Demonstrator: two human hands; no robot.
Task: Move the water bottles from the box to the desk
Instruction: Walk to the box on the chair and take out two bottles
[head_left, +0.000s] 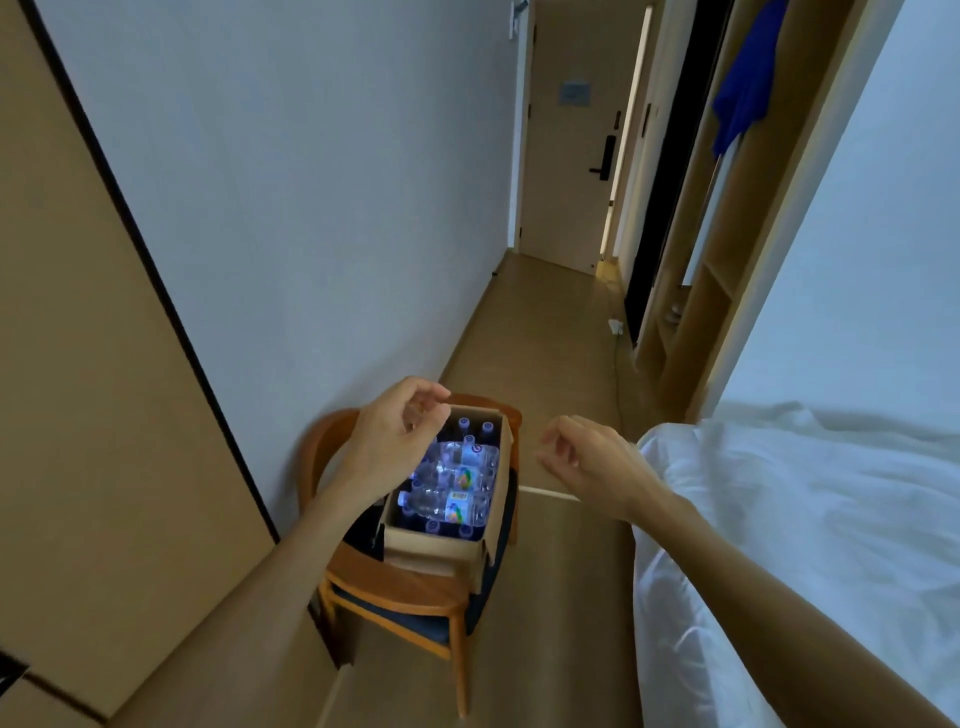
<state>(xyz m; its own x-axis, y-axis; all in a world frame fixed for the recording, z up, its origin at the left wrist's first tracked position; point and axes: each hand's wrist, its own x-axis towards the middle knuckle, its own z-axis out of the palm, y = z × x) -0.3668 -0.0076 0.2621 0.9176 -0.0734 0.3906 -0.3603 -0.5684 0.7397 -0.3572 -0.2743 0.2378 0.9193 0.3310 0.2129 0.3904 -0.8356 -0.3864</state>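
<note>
An open cardboard box (439, 543) stands on a wooden chair (400, 592) by the wall. Inside it are several clear water bottles (447, 501): some stand upright with their caps showing, two lie across the top with colourful labels. My left hand (395, 441) hovers over the box's left edge, fingers loosely curled and holding nothing. Empty too, my right hand (587, 462) hangs in the air to the right of the box with its fingers relaxed. No desk can be made out in the view.
A bed with white sheets (805, 519) fills the right side. A tan wall panel (104, 415) runs along the left. A narrow wooden floor (550, 364) leads to a door (571, 156) at the far end, past open shelves (711, 291) and a blue garment (743, 83).
</note>
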